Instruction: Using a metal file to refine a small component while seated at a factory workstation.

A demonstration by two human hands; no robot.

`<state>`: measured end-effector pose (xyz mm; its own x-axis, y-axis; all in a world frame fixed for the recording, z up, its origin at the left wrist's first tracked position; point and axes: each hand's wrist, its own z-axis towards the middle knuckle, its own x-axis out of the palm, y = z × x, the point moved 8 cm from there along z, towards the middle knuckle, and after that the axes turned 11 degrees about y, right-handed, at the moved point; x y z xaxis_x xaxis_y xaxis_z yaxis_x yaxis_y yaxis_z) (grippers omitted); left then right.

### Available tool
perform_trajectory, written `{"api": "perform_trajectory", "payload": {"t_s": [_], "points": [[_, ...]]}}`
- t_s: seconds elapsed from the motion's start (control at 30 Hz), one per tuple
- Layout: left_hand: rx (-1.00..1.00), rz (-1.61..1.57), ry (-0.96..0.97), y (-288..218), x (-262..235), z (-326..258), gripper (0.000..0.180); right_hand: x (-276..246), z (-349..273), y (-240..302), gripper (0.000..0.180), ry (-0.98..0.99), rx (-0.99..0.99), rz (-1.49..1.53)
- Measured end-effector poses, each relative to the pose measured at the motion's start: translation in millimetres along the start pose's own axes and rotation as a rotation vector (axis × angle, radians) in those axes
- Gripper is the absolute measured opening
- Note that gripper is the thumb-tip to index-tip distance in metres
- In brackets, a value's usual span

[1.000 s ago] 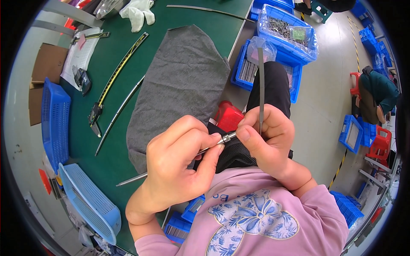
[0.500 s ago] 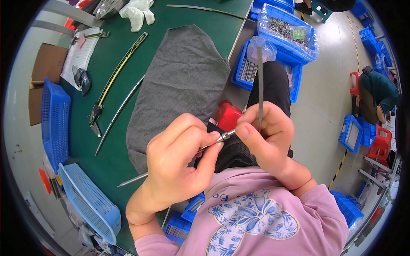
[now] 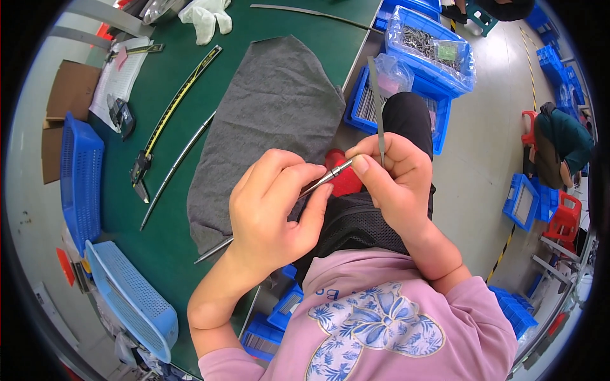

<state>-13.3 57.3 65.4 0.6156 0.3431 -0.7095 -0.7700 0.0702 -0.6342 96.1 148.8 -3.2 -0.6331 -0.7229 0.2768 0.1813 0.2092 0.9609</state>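
Observation:
My left hand grips a long thin metal rod that runs from the table edge up to my fingertips. The rod's shiny tip meets my right hand, whose thumb and fingers pinch it. A thin grey flat strip also sticks up from my right hand toward the bins. Both hands are over my lap, just off the edge of the green table, beside a grey cloth.
On the table lie a curved metal rod, a long caliper, white gloves, papers and cardboard. Blue baskets stand at the left edge. Blue bins of metal parts sit beyond my knees. Another person crouches at right.

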Motion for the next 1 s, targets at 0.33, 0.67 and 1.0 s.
{"api": "perform_trajectory", "payload": {"t_s": [0.33,0.67,1.0], "points": [[-0.05,0.014,0.034,32,12,4,0.014,-17,11,-13,0.022,0.048,-0.028,-0.223],[-0.064,0.094,-0.025,35,11,3,0.016,-18,-9,-21,0.031,0.106,-0.01,-0.514],[-0.029,0.158,-0.033,29,11,4,0.017,7,-14,0,0.059,0.232,-0.428,-0.875]]}}
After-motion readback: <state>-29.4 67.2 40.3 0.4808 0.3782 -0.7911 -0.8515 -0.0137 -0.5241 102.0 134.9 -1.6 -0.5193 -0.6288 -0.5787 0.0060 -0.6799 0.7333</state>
